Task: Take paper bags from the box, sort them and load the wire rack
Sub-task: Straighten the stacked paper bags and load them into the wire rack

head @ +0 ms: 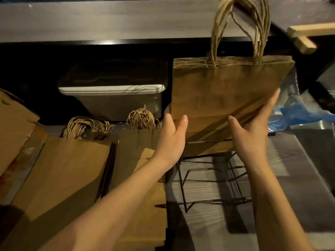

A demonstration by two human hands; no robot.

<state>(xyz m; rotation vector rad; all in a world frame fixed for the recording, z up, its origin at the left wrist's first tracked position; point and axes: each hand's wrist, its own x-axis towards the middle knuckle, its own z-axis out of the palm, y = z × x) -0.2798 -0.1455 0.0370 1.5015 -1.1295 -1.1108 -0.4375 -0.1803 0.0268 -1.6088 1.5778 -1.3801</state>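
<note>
A thick bundle of flat brown paper bags (pixel 224 91) with twine handles stands upright at the back of the black wire rack (pixel 213 178). My left hand (pixel 172 136) holds the bundle's lower left edge, thumb on the front face. My right hand (pixel 253 129) holds its lower right side, fingers reaching up along the right edge. The rack's front slots hold nothing. More bags lie flat to the left: a large stack (pixel 68 171) and a smaller stack (pixel 145 196), their handles bunched at the far end.
A cardboard box flap (pixel 14 127) lies at the far left. A lidded plastic bin (pixel 112 98) sits under the counter (pixel 126 20). Blue plastic wrap (pixel 297 115) lies right of the bundle. A wooden piece (pixel 304 37) sticks out at the upper right.
</note>
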